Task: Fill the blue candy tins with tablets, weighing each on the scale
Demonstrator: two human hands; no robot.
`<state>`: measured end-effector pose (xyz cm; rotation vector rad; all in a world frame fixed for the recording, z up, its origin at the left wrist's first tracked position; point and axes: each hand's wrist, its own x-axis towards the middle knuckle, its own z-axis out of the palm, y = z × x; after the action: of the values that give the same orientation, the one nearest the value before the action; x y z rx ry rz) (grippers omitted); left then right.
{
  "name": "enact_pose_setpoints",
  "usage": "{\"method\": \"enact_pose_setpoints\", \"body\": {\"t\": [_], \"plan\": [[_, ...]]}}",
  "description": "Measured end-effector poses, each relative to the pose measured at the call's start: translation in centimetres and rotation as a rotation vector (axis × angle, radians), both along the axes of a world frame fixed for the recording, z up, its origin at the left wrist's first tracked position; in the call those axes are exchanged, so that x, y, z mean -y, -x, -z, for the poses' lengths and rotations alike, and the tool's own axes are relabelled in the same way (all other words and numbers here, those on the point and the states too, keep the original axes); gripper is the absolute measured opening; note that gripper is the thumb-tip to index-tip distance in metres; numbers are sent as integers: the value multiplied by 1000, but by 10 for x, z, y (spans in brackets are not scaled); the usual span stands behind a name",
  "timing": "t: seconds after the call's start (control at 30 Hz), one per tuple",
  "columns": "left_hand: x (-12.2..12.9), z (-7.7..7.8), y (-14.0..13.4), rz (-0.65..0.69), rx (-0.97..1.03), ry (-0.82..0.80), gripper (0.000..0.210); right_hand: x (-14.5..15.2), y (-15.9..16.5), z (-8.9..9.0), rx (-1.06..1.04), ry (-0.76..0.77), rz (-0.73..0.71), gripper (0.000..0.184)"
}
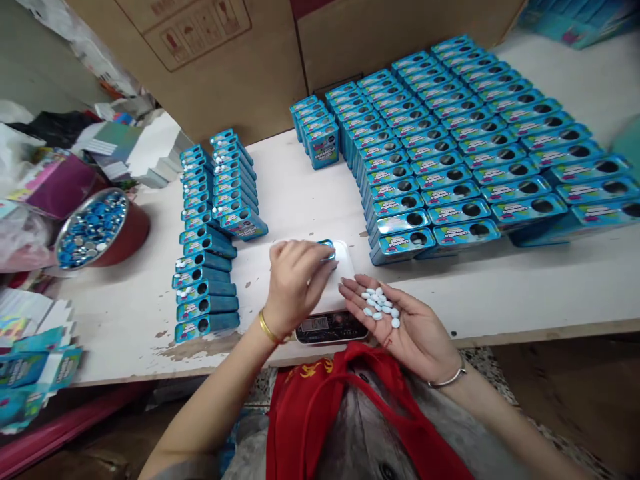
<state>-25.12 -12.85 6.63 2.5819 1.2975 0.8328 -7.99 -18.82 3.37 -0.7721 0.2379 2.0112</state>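
Note:
My left hand is over a small kitchen scale, its fingers curled together at a blue tin that it mostly covers. Whatever lies between those fingertips is hidden. The tin is on the scale's white platform, and a lit display shows at the front. To the right, my right hand is palm up with its fingers stretched out, cupping several small white oval candies.
Many blue tins with round top openings stand in rows at right. Two shorter rows stand at left, some with candies on top. A bowl of metallic blue pieces sits at far left. Cardboard boxes line the back.

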Motion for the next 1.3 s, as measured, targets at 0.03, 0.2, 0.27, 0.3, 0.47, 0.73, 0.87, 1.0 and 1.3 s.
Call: {"method": "enact_pose_setpoints", "body": {"t": [0.03, 0.2, 0.27, 0.3, 0.47, 0.73, 0.87, 1.0, 1.3], "plan": [[-6, -2, 3, -18, -3, 3, 12, 0, -3, 2, 26, 0, 12, 31], [-21, -5, 25, -123, 96, 22, 14, 5, -26, 23, 131, 40, 97, 30], [-21, -4, 33, -148, 123, 44, 14, 7, -35, 32, 174, 81, 128, 30], [-20, -2, 36, -148, 125, 56, 14, 8, -39, 36, 194, 100, 141, 30], [-17, 3, 42, -120, 74, 96, 18, 11, -47, 49, 237, 147, 169, 30], [-21, 6, 38, -86, 49, 114, 22, 12, -47, 59, 236, 108, 156, 29], [-22, 8, 37, -76, 38, 121, 23, 11, -47, 57, 233, 128, 162, 29], [-24, 10, 35, -58, 0, 142, 27, 10, -46, 55, 240, 153, 162, 28], [-46, -7, 34, 61, -232, 213, 34, 9, -42, 54, 181, 149, 142, 22]]}}
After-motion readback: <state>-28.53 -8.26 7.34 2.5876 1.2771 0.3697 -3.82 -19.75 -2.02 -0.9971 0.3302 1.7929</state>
